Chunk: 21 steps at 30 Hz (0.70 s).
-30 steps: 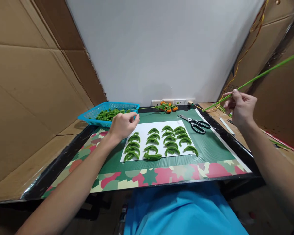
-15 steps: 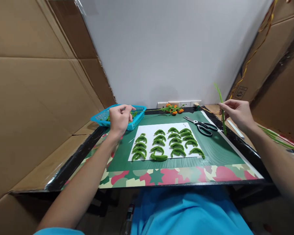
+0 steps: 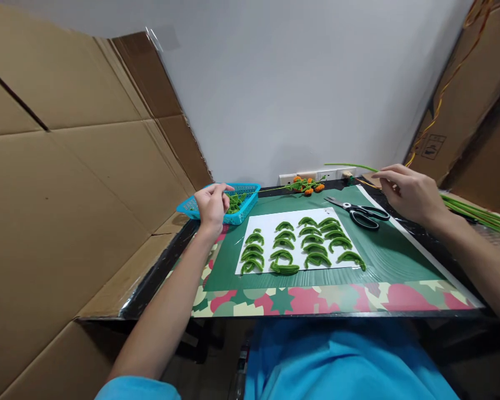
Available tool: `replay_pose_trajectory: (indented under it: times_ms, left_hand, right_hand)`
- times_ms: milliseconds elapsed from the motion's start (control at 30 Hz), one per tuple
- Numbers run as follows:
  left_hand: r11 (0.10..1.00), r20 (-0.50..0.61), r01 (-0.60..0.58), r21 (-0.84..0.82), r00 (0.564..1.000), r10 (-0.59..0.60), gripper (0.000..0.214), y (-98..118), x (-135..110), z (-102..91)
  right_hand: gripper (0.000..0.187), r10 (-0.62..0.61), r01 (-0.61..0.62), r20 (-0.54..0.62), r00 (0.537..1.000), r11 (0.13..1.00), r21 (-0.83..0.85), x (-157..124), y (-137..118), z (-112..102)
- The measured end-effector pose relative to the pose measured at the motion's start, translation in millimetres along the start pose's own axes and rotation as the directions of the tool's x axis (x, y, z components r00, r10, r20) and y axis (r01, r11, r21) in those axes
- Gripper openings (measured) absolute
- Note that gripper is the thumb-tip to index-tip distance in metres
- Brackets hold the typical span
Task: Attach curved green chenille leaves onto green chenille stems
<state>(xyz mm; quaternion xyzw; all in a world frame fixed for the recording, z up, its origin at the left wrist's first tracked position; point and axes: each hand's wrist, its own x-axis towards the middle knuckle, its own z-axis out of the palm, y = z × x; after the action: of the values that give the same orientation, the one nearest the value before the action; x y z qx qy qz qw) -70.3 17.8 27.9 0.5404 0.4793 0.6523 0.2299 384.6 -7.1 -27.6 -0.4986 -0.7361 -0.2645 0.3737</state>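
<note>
**Green strip [image 3: 350,165] in my right hand [image 3: 414,191], craft stuff everywhere**

So from my head cam: right thumb and fingers are pinching that strip by one end, and the rest pokes out left, above the table's far edge. My left hand [image 3: 212,206] is loosely curled by the blue basket [image 3: 254,203]; honestly can't tell if anything's in it. Between them, curved green pieces [image 3: 351,256] sit in columns on a white sheet [image 3: 269,230], with black-handled scissors [image 3: 363,220] just right of it.
</note>
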Motion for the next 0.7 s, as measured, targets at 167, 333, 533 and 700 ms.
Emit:
replay_pose_trajectory:
  times_ms: [167, 333, 533, 700]
  left_hand:
    - [1.000, 0.095, 0.028, 0.006, 0.995, -0.028, 0.024, -7.8, -4.5, 7.3]
    - [0.981, 0.083, 0.173, -0.089, 0.983, -0.166, 0.020, -10.3, 0.5, 5.0]
    - [0.982, 0.069, 0.169, -0.081, 0.984, -0.164, 0.019, -9.2, 0.9, 4.0]
    - [0.982, 0.104, 0.175, -0.067, 0.980, -0.167, 0.019, -7.4, -3.7, 7.2]
  right_hand:
    - [0.049, -0.527, 0.500, -0.118, 0.842, 0.843, -0.199, 5.6, -10.5, -19.3]
    - [0.076, -0.428, 0.383, -0.221, 0.876, 0.897, -0.219, 10.1, -20.8, -24.5]
    - [0.062, -0.127, 0.149, -0.246, 0.961, 0.986, 0.074, 8.8, -14.9, -7.8]
    - [0.022, 0.089, -0.023, -0.368, 0.926, 0.984, 0.178, 6.7, -9.4, -4.4]
